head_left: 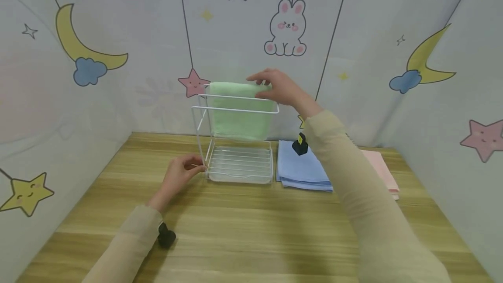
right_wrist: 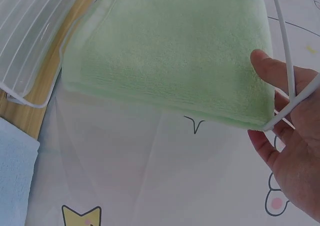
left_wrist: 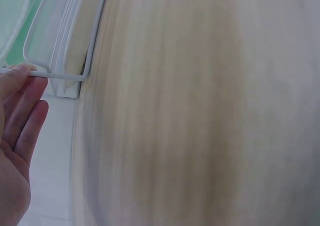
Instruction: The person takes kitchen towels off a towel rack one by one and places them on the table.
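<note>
A white wire rack (head_left: 235,109) stands on the table, with a light green towel (head_left: 241,117) draped over its rear top bar. At the rack's lower left, my left hand (head_left: 181,177) pinches the wire frame between thumb and fingers; the left wrist view shows the thumb on top of the white wire (left_wrist: 65,76). My right hand (head_left: 280,86) is at the towel's top right corner, thumb on the near side and fingers over the far side. In the right wrist view the thumb (right_wrist: 267,68) lies against the green towel (right_wrist: 175,50), beside the white bars.
A clear tray (head_left: 239,178) sits in the rack's base. Right of it lie a folded blue towel (head_left: 294,167) and, partly behind my right sleeve, a folded pink towel (head_left: 379,167). Printed cloth walls (head_left: 157,34) enclose the wooden table (head_left: 235,230) at the back and sides.
</note>
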`<state>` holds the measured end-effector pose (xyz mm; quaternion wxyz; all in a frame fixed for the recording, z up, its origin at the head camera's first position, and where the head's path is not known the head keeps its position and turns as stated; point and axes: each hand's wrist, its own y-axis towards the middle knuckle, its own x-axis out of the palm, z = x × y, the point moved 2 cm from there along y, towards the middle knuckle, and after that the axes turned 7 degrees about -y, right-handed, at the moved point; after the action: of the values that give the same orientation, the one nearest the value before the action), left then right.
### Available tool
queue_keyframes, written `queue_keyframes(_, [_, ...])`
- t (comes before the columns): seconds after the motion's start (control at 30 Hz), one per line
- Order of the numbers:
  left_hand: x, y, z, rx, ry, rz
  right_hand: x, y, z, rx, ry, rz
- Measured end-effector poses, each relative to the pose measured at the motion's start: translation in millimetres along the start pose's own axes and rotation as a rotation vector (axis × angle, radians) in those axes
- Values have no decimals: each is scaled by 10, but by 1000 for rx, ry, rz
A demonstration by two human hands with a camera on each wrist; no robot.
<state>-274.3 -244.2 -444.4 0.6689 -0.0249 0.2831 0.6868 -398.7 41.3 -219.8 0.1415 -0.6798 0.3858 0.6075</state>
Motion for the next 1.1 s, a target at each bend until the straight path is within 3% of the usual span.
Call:
queue_keyframes(0.3, [3, 2, -12, 5, -19, -3, 42, 29, 6, 51, -19, 21])
queue_keyframes(0.73, [-19, 7, -14, -5, -5, 2, 42, 21, -22, 10, -32, 154])
queue_keyframes(1.1, [-4, 10, 8, -12, -9, -1, 39, -5, -35, -13, -49, 200])
